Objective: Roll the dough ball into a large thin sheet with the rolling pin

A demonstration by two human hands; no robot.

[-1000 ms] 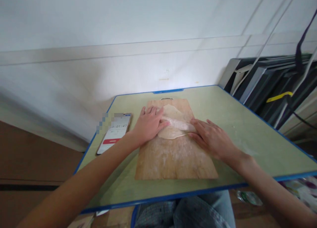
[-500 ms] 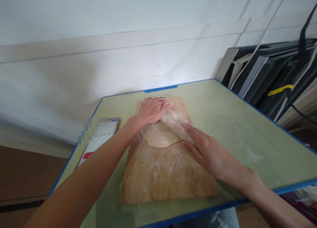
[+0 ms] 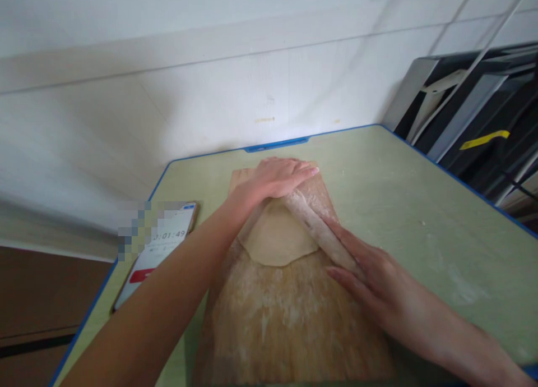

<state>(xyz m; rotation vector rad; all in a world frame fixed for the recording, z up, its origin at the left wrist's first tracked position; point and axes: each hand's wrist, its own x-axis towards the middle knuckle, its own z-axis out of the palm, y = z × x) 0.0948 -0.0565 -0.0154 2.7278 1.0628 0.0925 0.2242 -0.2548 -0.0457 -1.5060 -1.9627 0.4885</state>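
Observation:
A floured rolling pin (image 3: 313,221) lies slanted across the right edge of a flat sheet of dough (image 3: 277,235). My left hand (image 3: 283,176) covers the pin's far end, its fingers lying over it; that end is hidden. Around the near end is my right hand (image 3: 367,275), with the thumb on one side and the fingers on the other. The dough rests on a flour-dusted wooden board (image 3: 269,325), and its far part is out of sight under my left hand.
A phone (image 3: 162,252) showing a running timer lies left of the board on the green, blue-edged table (image 3: 390,190). A white wall (image 3: 202,106) stands behind it. Dark flat panels (image 3: 474,112) lean beyond the table's right edge. Flour marks the table at right.
The rolling pin and both hands have shifted to the right across the dough, leaving more of its surface showing. The camera view has also shifted slightly.

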